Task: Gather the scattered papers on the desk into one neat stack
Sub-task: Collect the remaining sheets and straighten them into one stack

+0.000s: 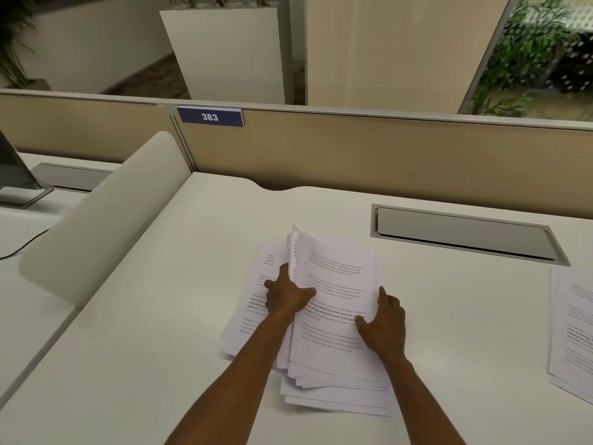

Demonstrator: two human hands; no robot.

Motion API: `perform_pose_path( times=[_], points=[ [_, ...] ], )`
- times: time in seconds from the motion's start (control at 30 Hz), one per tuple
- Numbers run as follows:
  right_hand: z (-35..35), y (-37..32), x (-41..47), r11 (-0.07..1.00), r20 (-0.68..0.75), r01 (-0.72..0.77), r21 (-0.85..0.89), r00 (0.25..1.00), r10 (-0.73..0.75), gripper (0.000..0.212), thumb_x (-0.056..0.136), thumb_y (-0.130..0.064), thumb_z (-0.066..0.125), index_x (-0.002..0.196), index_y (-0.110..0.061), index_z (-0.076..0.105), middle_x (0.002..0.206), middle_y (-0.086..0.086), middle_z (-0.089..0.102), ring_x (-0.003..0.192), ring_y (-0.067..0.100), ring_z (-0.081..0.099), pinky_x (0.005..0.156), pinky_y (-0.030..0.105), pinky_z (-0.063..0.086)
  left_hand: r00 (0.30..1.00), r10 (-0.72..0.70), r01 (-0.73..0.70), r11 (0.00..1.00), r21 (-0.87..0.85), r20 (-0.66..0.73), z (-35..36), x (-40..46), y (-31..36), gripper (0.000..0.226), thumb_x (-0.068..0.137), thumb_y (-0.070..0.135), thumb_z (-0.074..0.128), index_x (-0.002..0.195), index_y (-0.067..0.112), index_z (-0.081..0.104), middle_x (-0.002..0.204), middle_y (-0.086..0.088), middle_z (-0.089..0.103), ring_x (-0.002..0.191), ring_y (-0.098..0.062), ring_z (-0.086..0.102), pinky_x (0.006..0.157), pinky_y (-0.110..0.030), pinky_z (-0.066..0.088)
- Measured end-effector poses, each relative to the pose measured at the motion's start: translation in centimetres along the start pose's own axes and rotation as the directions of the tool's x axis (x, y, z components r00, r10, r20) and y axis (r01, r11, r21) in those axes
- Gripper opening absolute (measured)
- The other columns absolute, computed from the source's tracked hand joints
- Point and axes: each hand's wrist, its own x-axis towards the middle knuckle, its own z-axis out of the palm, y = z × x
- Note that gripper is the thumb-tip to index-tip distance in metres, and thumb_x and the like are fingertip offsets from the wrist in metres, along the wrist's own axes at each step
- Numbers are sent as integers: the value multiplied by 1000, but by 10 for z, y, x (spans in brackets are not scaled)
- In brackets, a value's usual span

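- Both bare forearms reach in from the bottom edge onto the pile (333, 335) of printed papers lying near the middle of the desk (154, 332).
- The pile is loose: sheet edges fan out at its near end, and a second layer of sheets (253, 309) sticks out askew on the left side.
- The right hand (383, 322) rests on the pile's right edge, thumb on the top page and fingers stretched along the side, not curled.
- The left hand (285, 293) grips the left edge of the upper sheets, thumb on top, fingers tucked under; that edge is lifted and curls upward at the far corner.
- More papers (574, 332) lie at the right edge of view, well apart from the pile, partly cut off.
- Beyond the pile on the right, a grey cable hatch (465, 234) is set into the desk.
- To the left, a rounded white divider (106, 220) separates this desk from the next one, where a monitor foot (19, 187) and a dark cable (22, 247) show.
- A beige partition (385, 155) runs along the desk's far edge, with a blue tag (210, 116) reading 383.
- Behind it stand a white planter (224, 49) and green plants (539, 49) beyond glass.
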Motion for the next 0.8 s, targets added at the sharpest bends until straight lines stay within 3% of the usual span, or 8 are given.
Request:
perform_pose_path(
  times=[0.17,0.3,0.43,0.57,0.63,0.7,0.8],
  points=[
    [1,1,0,1000,5,-3,16,1000,3,93,81,-34,75,155,-9,25,148,15,39,134,35,37,108,45,38,999,-48,48,999,5,-24,-3,7,-4,94,67,54,84,144,34,34,132,-15,51,124,-38,50,107,-55,42],
    [2,2,0,1000,-3,1,17,1000,-1,93,80,-35,76,154,-9,26,148,15,39,134,35,37,108,45,39,1000,-10,14,976,-217,17,-11,13,-6,97,68,36,90,147,24,36,135,-10,59,121,-33,57,101,-50,51],
    [3,2,2,1000,-4,-5,19,1000,5,94,80,-36,76,154,-10,25,147,14,40,134,34,38,108,44,40,995,45,2,877,-480,86,-19,13,-2,98,66,15,93,146,24,38,137,-9,59,117,-30,59,97,-46,54],
    [4,4,3,998,-1,-11,55,1000,11,95,79,-34,76,155,-11,25,146,14,42,133,34,39,107,45,40,962,-40,225,678,-699,271,-25,12,-1,113,64,3,92,153,24,27,138,-21,57,110,-39,66,82,-58,59],
    [4,4,2,998,-5,-4,62,1000,4,94,79,-35,76,155,-12,25,146,13,43,133,34,39,108,45,40,951,-7,212,739,-640,308,-23,10,-2,98,61,12,95,146,7,45,127,-19,66,105,-36,70,80,-52,62],
    [5,1,-1,995,-6,19,101,1000,-19,92,80,-37,75,155,-15,26,144,9,46,133,31,40,108,46,40,957,29,141,824,-549,289,-20,10,-5,76,65,22,94,133,10,62,122,-12,71,106,-31,70,88,-48,60],
    [10,1,-6,974,-7,106,198,994,-106,89,81,-36,76,155,-19,28,138,1,53,128,25,44,107,43,40,966,67,46,907,-418,251,-15,12,-6,72,64,23,93,130,17,64,124,-6,71,110,-28,67,97,-49,56]
  ],
)
